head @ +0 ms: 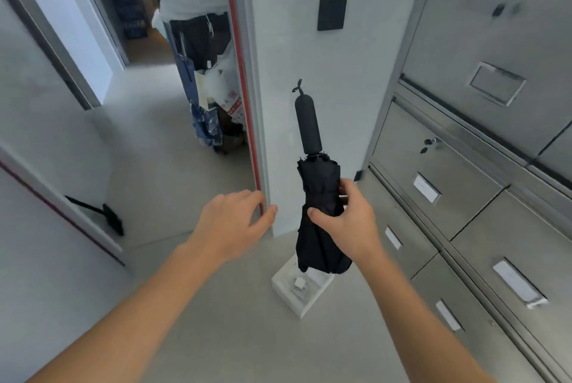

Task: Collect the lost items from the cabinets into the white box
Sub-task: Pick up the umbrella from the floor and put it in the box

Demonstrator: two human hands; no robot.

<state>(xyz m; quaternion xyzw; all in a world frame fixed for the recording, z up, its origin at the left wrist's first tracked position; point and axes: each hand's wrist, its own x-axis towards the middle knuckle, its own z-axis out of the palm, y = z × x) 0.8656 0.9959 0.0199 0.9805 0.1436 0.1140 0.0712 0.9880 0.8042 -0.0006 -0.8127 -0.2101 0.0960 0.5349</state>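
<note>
Gripping a folded black cloth umbrella [318,197] with the right hand [349,221], thumb and fingers curled round its soft middle. Held upright in the air, round black handle on top, loose cloth end hanging down. Right under that end, on the grey floor [216,320]: a small white square box [318,294], close to the bottom corner of the white wall [309,57] and near the lowest drawers of the shiny grey metal cabinets [464,172]. Inside the box, one tiny white thing [299,283]. Left hand [232,221] spread loose, holding nothing, fingertips by the red edge of the wall; touching it or not, cannot tell.
</note>
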